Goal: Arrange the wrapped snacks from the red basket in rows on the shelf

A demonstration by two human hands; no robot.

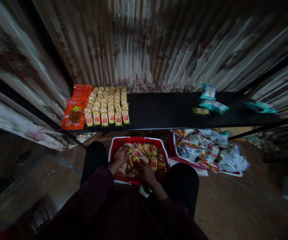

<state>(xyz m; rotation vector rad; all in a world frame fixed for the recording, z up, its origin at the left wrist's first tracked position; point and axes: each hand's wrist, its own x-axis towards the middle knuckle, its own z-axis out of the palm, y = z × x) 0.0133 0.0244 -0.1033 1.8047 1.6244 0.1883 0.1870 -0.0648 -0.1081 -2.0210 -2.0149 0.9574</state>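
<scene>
A red basket with a white rim (168, 153) stands between my knees, filled with small wrapped snack cakes (154, 163) in clear and yellow packaging. My left hand (120, 157) is inside its left part, fingers spread over the packs. Lower and nearer the middle, my right hand (146, 171) reaches in, its fingers apart and touching the packs. Dim light blurs the fingertips. On the black shelf (158, 110) beyond, yellow wrapped cakes (104, 117) stand upright in close rows. Orange snack packets (74, 115) lie in an overlapping row at their left.
Right of my basket, a second red and white basket (237, 174) holds a heap of wrapped snacks (210, 151). Teal packets (215, 106) and a small yellowish pack (200, 111) lie on the shelf's right part. Pleated curtains (144, 46) hang behind; black posts frame the sides.
</scene>
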